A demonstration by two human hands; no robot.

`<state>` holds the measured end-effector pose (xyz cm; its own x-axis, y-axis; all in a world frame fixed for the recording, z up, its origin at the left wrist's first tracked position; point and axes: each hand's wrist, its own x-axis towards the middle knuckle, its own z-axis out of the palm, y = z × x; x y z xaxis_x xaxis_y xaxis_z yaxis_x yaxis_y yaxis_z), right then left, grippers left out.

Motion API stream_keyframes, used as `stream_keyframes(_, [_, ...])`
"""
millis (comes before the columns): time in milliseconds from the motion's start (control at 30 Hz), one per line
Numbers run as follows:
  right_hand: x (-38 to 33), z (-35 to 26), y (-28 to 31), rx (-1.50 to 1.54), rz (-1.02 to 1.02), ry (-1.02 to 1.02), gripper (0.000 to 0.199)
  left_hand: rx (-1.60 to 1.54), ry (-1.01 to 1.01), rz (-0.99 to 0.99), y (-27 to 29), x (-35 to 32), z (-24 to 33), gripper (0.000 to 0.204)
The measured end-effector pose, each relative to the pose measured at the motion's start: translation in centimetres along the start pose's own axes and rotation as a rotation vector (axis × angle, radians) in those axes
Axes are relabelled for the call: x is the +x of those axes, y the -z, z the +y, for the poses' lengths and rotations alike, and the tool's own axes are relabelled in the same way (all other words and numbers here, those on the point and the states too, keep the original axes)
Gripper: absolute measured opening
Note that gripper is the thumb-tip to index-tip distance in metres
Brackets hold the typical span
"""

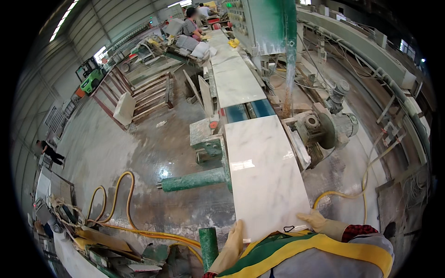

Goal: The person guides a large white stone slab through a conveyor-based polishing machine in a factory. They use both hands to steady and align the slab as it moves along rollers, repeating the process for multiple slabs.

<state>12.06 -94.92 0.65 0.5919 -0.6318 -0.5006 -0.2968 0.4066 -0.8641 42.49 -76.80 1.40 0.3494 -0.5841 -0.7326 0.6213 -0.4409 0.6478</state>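
A long white polished marble slab with faint grey veins lies lengthwise in front of me, its near end close to my body. My left hand, in a cream glove, grips the slab's left edge at the near corner. At the opposite near corner, my right hand holds the right edge, also in a cream glove with a red checked cuff above it. Parts of the fingers on both hands are hidden at the slab's edges. Past its far end, blue conveyor belts show in a gap before a second marble slab.
A green roller juts out to the left of the slab; a motor stands to its right. Yellow hoses lie on the wet floor. Wooden racks, a green forklift and a co-worker are farther off.
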Motion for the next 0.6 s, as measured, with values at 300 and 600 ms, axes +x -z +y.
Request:
stream_keyframes(300, [9.8, -3.7, 1.8, 0.190, 0.033, -0.060, 0.048, 0.027, -0.232, -0.067, -1.2, 8.4, 4.3, 0.068])
stream_keyframes(600, [14.2, -4.9, 3.1, 0.342, 0.092, -0.067, 0.045, -0.058, -0.216, -0.014, -2.7, 12.7, 5.9, 0.063])
